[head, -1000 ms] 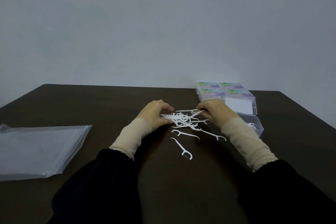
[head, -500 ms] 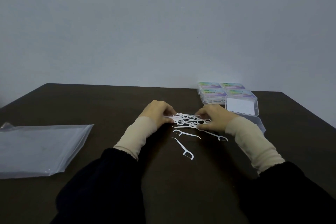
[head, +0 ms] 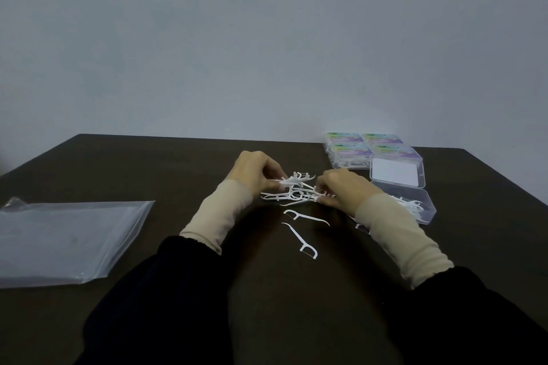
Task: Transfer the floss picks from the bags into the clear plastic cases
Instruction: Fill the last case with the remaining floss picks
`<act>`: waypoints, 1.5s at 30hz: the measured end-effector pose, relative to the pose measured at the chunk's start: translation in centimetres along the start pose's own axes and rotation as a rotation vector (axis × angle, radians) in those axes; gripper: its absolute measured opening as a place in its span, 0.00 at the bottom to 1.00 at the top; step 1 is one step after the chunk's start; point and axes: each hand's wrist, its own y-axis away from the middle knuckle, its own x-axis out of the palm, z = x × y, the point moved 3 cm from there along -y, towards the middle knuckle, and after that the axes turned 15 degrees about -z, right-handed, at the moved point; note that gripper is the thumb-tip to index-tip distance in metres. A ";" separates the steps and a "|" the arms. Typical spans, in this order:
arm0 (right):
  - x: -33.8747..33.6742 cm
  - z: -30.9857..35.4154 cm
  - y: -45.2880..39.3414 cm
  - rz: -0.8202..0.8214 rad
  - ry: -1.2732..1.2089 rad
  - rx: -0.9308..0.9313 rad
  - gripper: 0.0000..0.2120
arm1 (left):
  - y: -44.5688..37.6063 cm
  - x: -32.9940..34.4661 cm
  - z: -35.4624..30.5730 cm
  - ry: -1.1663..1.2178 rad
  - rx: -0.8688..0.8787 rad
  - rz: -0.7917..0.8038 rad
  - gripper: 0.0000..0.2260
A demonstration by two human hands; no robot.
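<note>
Pinched in the left hand [head: 256, 170], a small bundle of white plastic floss picks [head: 296, 179] now sits raised off the dark tabletop [head: 148, 163] pile, right hand [head: 341, 190] fingering strays (gathering for the open clear case [head: 415, 204] toward the right edge).

Our left hand [head: 257, 172] raised slightly, fingers curled and pinching, our right hand [head: 341, 188] low, fingers curled, both forearms stretched forward, sleeved

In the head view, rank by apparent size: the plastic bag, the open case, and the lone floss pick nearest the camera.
1. Plastic bag, largest, though it also lies nearer the camera than the case.
2. Open case, partly hidden by the right sleeve.
3. Lone floss pick, smallest.
</note>
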 end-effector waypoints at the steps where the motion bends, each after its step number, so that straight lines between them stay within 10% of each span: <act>1: 0.0 0.0 0.0 -0.002 0.013 -0.002 0.13 | 0.0 -0.3 -0.1 0.021 0.004 -0.027 0.09; 12: 0.5 0.9 -0.2 -0.108 0.164 -0.024 0.12 | 0.2 -1.3 -0.4 0.259 -0.073 -0.172 0.08; 34: -5.9 -9.0 4.9 -0.623 -0.520 0.332 0.07 | 0.0 3.7 -5.5 1.021 -0.456 -0.195 0.06; 45: -6.4 -14.7 7.3 -0.544 -0.634 0.424 0.06 | -1.3 9.4 -10.7 0.968 -0.416 -0.128 0.06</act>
